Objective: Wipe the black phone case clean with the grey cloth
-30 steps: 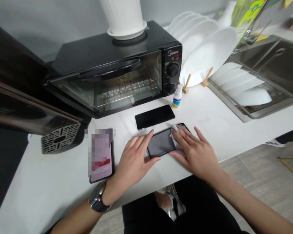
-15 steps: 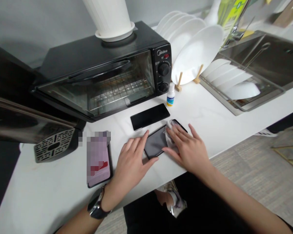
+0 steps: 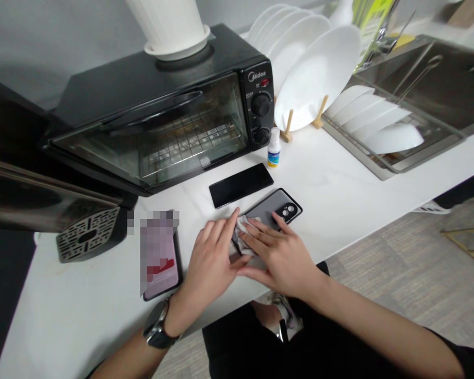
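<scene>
A phone case [image 3: 266, 206] with a grey back, a black rim and camera holes lies slanted on the white counter. My left hand [image 3: 215, 252] steadies its near-left end between thumb and forefinger. With its fingers pressed down flat, my right hand [image 3: 280, 252] holds a crumpled white tissue [image 3: 243, 234] against that same end, close to my left thumb. Just behind the case lies a black phone [image 3: 240, 185], and a small white spray bottle [image 3: 274, 150] with a blue and yellow label stands upright near it.
Another phone [image 3: 164, 263], its screen lit and partly pixelated, lies left of my hands. Behind stands a black toaster oven [image 3: 161, 121] with a white pot [image 3: 168, 26] on top. White plates [image 3: 319, 73] stand in a rack beside a sink [image 3: 438, 79] holding bowls [image 3: 395, 138].
My right hand has slid the tissue leftward along the case, from the far-right end to the near-left end, uncovering the camera holes. My left hand keeps its place.
</scene>
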Demonstrator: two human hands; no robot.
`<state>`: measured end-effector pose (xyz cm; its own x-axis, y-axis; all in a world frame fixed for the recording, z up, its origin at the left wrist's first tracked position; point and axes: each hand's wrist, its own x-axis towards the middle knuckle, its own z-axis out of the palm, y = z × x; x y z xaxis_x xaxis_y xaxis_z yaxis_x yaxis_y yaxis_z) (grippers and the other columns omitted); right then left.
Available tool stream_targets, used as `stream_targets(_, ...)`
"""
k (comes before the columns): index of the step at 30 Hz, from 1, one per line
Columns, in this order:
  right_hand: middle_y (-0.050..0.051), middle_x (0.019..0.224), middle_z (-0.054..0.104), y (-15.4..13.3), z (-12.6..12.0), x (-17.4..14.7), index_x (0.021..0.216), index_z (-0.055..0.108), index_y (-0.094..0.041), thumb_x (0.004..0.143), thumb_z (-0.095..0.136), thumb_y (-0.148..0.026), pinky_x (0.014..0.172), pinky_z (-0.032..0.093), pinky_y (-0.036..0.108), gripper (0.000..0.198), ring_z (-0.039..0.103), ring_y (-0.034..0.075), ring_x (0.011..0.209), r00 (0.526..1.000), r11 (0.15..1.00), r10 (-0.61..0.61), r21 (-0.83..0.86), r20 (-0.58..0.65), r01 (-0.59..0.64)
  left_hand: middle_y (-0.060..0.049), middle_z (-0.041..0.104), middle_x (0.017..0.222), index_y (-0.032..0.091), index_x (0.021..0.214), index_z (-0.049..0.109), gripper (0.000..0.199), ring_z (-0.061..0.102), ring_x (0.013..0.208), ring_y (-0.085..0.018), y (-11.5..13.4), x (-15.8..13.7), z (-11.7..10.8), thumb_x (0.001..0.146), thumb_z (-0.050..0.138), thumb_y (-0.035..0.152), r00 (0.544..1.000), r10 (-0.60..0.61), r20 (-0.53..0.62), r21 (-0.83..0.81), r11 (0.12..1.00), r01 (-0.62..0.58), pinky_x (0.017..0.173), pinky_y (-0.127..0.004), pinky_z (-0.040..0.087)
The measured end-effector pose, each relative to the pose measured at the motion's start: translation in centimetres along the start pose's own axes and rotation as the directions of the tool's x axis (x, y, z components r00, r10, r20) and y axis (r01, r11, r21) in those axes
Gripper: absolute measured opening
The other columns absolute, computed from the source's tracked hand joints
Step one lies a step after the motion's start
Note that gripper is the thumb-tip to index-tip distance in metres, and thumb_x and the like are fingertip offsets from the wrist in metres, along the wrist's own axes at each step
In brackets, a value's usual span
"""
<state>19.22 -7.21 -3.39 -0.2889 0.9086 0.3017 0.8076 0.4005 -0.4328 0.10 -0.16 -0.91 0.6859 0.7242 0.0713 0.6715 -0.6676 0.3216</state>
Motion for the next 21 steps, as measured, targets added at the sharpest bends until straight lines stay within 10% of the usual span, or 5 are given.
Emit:
stream_targets(6, 0.021, 0.151, 0.061, 4.0, -2.3, -0.5, 0.150, 0.057, -0.010, 0.107, 0.039, -0.065, 0.127, 0.030, 0.065, 0.072, 0.059, 0.034, 0.143, 0.980, 0.950, 0.154, -0.254, -0.128, -0.183, -0.014, 0.061, 0.136, 0.022, 0.167, 0.022, 0.091, 0.055, 0.120, -0.035, 0.3, 0.0, 0.0, 0.096, 0.073, 0.050, 1.000, -0.021, -0.021, 0.015, 1.000, 0.021, 0.107, -0.053, 0.049)
stream_targets(12, 0.040, 0.155, 0.046, 0.8, 0.4, 0.0, 0.145, 0.052, 0.012, 0.092, 0.042, -0.087, 0.125, 0.036, 0.060, 0.113, 0.048, 0.048, 0.149, 0.970, 0.909, 0.166, -0.354, -0.175, -0.220, -0.014, 0.061, 0.136, 0.024, 0.168, 0.021, 0.092, 0.055, 0.119, -0.034, 0.0, 0.0, 0.1, 0.097, 0.071, 0.055, 1.000, 0.006, -0.019, -0.036, 0.999, -0.007, 0.105, -0.051, 0.049)
stream_targets(21, 0.033, 0.144, 0.062, -2.8, 2.1, 1.1, 0.137, 0.062, 0.009, 0.090, 0.038, -0.091, 0.127, 0.037, 0.047, 0.113, 0.061, 0.039, 0.139, 0.990, 0.979, -0.139, -0.154, -0.040, 0.131, -0.012, 0.062, 0.134, 0.027, 0.170, 0.018, 0.083, 0.056, 0.117, -0.031, -0.3, -0.2, -0.3, 0.100, 0.062, 0.021, 1.000, -0.025, 0.011, -0.056, 0.998, 0.026, 0.104, -0.048, 0.050)
